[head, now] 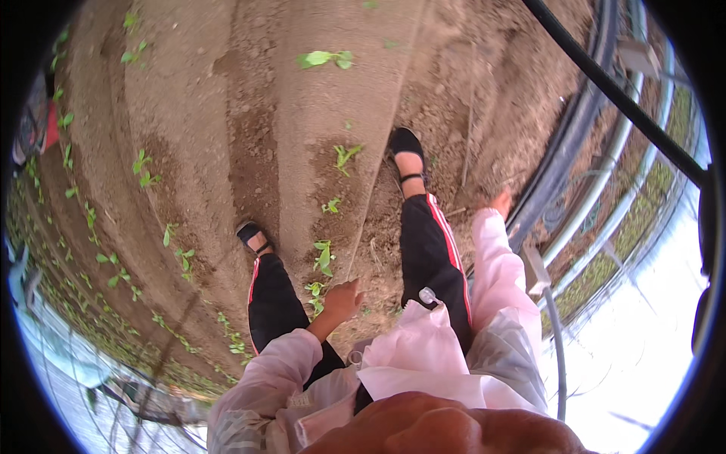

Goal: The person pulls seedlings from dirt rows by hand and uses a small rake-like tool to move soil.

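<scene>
My left hand [342, 301] hangs in front of my body, its fingers loosely bent and partly turned from view. Beneath it in the picture runs a row of young leafy seedlings [323, 258]; I cannot tell whether the hand touches any. Out to the right, my right hand [500, 202] is blurred beside a thick dark pipe or rolled edge [524, 218]. Whether it touches that edge is unclear. Nothing shows in either hand. A larger seedling [324, 59] grows farther up the same row.
My black shoes, left [253, 237] and right [407, 141], straddle the seedling row on bare soil [255, 153]. More seedling rows [144, 170] curve away leftward. Pale metal tubes [595, 198] line the right side, and a black cable [618, 85] crosses the upper right.
</scene>
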Tool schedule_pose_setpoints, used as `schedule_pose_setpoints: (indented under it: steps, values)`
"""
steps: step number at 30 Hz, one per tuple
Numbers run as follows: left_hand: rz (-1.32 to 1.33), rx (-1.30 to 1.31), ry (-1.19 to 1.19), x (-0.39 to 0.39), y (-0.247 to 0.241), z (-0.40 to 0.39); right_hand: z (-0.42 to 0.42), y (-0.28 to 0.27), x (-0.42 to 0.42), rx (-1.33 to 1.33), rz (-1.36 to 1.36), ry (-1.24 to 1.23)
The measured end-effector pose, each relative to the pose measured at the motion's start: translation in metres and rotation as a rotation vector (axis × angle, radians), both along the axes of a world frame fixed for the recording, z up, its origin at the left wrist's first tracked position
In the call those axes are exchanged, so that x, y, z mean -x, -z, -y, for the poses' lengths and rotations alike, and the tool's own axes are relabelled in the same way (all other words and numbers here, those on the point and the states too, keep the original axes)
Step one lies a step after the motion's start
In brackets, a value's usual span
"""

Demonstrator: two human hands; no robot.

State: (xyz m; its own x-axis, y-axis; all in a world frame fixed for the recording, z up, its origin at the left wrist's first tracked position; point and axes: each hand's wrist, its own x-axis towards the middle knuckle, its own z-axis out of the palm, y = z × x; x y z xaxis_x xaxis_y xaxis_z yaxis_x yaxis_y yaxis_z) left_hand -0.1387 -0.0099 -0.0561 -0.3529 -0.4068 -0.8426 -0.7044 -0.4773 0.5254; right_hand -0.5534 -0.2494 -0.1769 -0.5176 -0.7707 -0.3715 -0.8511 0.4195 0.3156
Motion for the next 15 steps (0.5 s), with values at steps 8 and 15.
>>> schedule_pose_setpoints:
  steps: [8, 15]
  values:
    - [0.237, -0.042, -0.251, -0.086, -0.044, 0.012, 0.063, 0.092, -0.062, 0.036, 0.153, 0.006]
    - [0.385, 0.121, -0.398, -0.064, -0.088, 0.121, 0.114, 0.06, -0.089, -0.277, 0.279, -0.083]
